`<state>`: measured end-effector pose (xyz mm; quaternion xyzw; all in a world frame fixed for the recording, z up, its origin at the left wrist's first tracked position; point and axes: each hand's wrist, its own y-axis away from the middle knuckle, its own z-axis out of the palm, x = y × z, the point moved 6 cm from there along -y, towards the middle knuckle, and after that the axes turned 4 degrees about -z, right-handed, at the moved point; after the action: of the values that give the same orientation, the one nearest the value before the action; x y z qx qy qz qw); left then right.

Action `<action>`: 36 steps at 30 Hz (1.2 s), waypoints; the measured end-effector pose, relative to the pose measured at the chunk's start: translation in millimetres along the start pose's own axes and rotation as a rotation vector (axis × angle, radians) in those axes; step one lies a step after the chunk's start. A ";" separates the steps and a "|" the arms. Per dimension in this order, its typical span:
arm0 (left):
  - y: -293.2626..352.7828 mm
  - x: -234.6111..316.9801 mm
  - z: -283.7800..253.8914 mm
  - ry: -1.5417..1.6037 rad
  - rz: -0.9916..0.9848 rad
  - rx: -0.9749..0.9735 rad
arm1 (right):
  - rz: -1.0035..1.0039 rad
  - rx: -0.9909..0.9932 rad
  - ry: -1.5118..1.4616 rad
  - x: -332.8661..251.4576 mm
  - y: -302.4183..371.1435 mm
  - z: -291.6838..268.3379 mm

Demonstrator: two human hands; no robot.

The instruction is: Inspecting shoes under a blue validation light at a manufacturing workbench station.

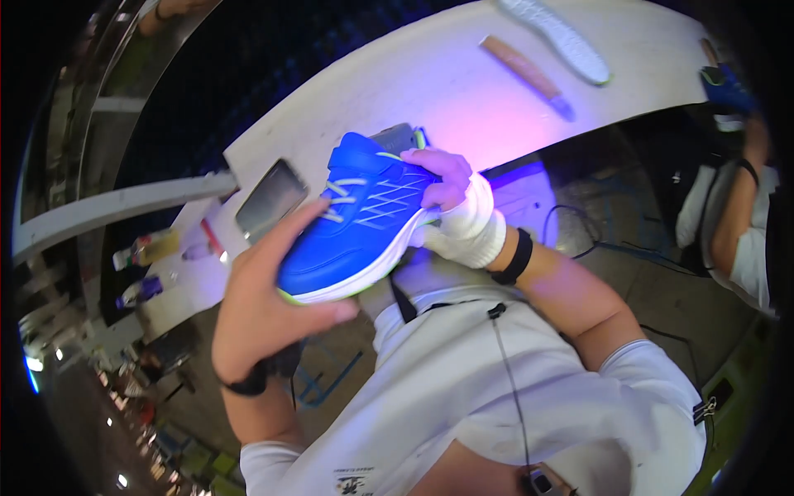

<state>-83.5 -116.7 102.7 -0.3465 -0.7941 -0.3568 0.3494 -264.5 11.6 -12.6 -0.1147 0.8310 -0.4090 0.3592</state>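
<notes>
Shoe (head view): blue, white laces, white sole; held between both hands in front of the body, by the table's edge.
Left hand [260, 289]: bare, grasping the shoe's [356, 240] toe end, thumb by the sole.
Right hand [455, 194]: grasping the heel end (in a white fingerless glove [475, 227]).
Table [331, 107]: phone [273, 198] left of the shoe; brown stick [525, 68] and pale insole [562, 40] farther off.
Far right: another person's arm [751, 157], near a second shoe [728, 89].
</notes>
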 end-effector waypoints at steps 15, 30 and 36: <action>-51.7 5.0 127.0 0.214 0.584 0.431 | 0.219 -0.078 -0.279 -30.7 -49.5 -116.5; -72.0 40.3 140.1 0.265 0.608 0.408 | 0.347 0.055 -0.231 -7.6 -34.3 -143.6; -98.1 38.9 145.1 -0.188 0.564 0.435 | 0.624 0.400 -0.780 48.4 33.9 -158.5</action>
<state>-226.6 -37.2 29.4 -0.5007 -0.7533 -0.0360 0.4249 -405.2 104.5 1.8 0.0648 0.5363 -0.3601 0.7606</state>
